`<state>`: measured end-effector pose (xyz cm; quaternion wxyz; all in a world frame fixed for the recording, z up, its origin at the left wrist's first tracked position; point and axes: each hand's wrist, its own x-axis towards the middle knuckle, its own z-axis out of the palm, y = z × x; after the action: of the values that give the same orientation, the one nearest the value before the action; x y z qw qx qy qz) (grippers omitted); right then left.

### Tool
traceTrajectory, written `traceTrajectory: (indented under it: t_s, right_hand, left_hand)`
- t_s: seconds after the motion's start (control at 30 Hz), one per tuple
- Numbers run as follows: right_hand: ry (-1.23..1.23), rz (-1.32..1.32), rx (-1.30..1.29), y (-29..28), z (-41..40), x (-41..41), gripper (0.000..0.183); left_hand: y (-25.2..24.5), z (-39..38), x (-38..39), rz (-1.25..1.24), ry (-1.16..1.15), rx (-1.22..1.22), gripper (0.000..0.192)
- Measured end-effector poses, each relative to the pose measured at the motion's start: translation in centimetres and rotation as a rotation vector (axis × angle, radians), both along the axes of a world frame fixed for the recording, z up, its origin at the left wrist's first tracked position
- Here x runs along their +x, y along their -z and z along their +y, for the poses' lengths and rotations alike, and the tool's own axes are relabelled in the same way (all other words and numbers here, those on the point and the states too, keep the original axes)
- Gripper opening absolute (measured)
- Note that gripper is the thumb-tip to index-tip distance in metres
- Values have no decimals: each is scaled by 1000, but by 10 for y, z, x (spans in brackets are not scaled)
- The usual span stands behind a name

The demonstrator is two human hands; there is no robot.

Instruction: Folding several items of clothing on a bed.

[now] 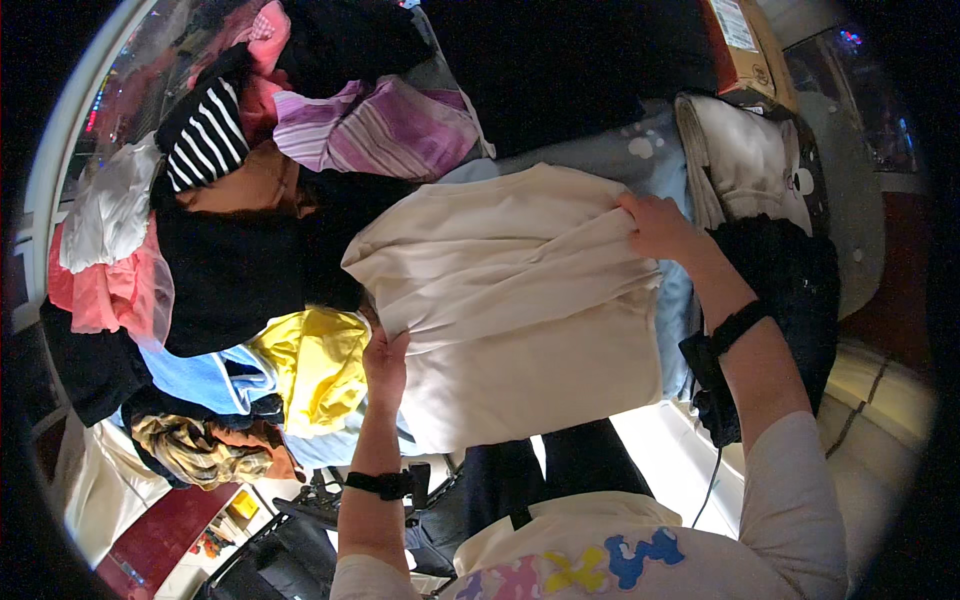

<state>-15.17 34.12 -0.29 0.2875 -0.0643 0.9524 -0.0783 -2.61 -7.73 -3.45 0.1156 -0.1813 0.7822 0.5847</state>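
A cream long-sleeved top (517, 300) is spread out in front of me, its sleeves laid across the body of the garment. My left hand (387, 364) grips its left edge, thumb on top of the fabric. At the upper right, my right hand (658, 229) pinches the cloth near a folded edge. Below the top lies a light blue cloth (673, 322). Just left of my left hand is a crumpled yellow garment (319, 367), and beyond the cream top lies a purple striped garment (405, 131).
Piled clothes at left include black cloth (225, 277), a striped piece (206, 142), pink fabric (120, 285) and a plaid garment (195, 446). At right are folded pale cloth (742, 157), a cardboard box (750, 64) and black clothing (787, 292). A black chair (277, 559) stands at lower left.
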Motion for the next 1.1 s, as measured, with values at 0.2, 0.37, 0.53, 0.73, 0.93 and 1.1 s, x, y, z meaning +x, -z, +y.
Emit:
traceTrajectory:
  t_s: [0.2, 0.37, 0.53, 0.73, 0.93, 1.1]
  right_hand:
    - [116, 258, -186, 12, 60, -26, 12]
    - [252, 535, -122, 25, 61, -17, 13]
    - [307, 874, -140, 33, 41, 8, 18]
    - [207, 516, -228, 21, -8, 80, 27]
    - [191, 617, -164, 31, -21, 113, 30]
    - [661, 604, -281, 84, 29, 130, 30]
  left_hand:
    - [3, 7, -16, 45, -116, 291, 20]
    - [8, 17, -30, -97, -146, 339, 26]
    - [26, 15, -33, -90, -137, 269, 29]
    - [29, -1, -31, -49, -216, 289, 26]
    - [40, -29, -26, -12, -81, 175, 34]
    - [-8, -8, -73, 436, 183, -420, 32]
